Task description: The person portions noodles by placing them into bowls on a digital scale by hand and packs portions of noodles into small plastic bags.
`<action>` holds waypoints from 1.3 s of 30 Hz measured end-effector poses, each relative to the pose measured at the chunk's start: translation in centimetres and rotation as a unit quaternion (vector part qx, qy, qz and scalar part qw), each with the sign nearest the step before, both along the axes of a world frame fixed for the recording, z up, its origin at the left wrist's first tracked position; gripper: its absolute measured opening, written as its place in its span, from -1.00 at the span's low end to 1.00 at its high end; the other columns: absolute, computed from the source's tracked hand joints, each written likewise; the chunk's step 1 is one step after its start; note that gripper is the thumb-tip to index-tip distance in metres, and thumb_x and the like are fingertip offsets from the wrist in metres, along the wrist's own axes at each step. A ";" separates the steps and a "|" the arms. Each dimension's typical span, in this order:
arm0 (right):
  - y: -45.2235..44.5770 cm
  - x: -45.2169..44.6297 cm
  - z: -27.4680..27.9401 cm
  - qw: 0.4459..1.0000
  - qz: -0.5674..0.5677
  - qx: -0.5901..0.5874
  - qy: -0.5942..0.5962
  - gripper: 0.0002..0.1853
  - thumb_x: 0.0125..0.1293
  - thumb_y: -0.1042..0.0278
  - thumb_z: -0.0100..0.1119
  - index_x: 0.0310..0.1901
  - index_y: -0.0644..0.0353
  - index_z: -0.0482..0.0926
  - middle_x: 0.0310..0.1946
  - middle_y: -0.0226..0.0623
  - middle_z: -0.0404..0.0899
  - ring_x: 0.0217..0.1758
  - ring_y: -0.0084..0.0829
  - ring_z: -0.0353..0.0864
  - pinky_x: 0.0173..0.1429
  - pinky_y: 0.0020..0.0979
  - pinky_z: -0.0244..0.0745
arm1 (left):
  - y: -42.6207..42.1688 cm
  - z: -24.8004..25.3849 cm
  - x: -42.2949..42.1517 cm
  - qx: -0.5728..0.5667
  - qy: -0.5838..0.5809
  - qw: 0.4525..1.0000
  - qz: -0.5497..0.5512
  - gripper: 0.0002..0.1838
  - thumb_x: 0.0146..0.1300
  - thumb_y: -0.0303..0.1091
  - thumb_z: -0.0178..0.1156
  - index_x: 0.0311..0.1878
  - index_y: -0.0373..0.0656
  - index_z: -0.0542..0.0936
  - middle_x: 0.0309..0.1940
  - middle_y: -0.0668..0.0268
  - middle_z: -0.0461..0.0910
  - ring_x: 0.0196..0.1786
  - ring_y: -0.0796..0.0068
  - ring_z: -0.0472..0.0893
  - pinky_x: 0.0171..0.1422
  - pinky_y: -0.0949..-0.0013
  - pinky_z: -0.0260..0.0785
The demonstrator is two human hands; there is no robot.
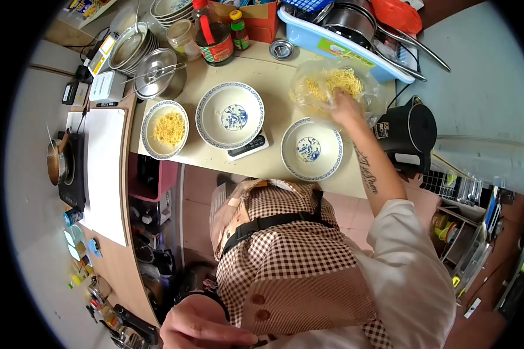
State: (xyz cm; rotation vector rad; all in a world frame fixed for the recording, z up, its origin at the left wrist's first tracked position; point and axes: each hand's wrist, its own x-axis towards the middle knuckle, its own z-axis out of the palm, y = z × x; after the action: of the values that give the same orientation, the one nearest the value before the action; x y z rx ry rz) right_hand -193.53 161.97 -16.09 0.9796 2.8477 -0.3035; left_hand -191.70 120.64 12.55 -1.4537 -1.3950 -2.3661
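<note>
My right hand (344,108) reaches into a clear plastic bag (308,72) at the back right of the counter, its partly hidden fingers closed on thin yellow noodles (346,80). Just in front of the bag stands an empty patterned bowl (312,150). Another empty bowl (230,115) rests on a white kitchen scale (249,145). Yellow noodles fill part of a third bowl (166,129) on the left. Low in the view, away from the counter, my left hand (201,323) is close to my body with its fingers pressed together; what they hold, if anything, is hidden.
A black kettle (413,131) stands right of the bag. Behind are a blue basket (343,49) of pans, a small metal lid (282,50), a sauce jug (214,43), jars, stacked bowls and a steel bowl (155,72). A pan (55,163) sits far left.
</note>
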 end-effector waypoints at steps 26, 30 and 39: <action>5.7 1.3 -1.1 0.865 -0.138 -0.124 0.466 -0.84 0.16 0.63 0.19 -0.27 0.24 0.43 -0.43 -0.26 0.43 -0.34 -0.40 0.42 -0.21 -0.35 0.41 | 2.1 -1.0 0.0 0.106 0.005 0.994 0.031 -0.71 0.57 -0.11 -0.08 0.07 -0.09 0.48 -0.31 0.28 0.64 -0.28 0.46 0.67 -0.22 0.27 0.63; 4.4 0.9 0.1 0.871 -0.014 -0.100 0.480 -0.84 0.17 0.65 0.13 -0.26 0.21 0.41 -0.42 -0.32 0.36 -0.37 -0.42 0.34 -0.24 -0.41 0.36 | 0.6 -0.2 0.6 0.025 -0.022 0.999 0.016 -0.76 0.46 -0.21 0.15 0.07 -0.09 0.48 -0.18 0.36 0.64 -0.26 0.50 0.68 -0.23 0.31 0.64; 5.1 0.5 0.7 0.917 0.029 -0.106 0.384 -0.84 0.14 0.65 0.11 -0.27 0.21 0.38 -0.39 -0.20 0.36 -0.38 -0.28 0.36 -0.20 -0.37 0.39 | 0.2 -0.1 0.3 0.004 -0.010 1.000 0.015 -0.56 0.19 -0.34 0.46 0.08 -0.09 0.48 -0.08 0.45 0.62 -0.26 0.55 0.67 -0.25 0.38 0.60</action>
State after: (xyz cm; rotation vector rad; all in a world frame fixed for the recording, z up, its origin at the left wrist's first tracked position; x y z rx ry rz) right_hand -193.00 167.12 -15.43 0.8594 3.3810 -1.2035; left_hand -191.44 120.84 12.44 -1.4008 -1.3992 -2.3734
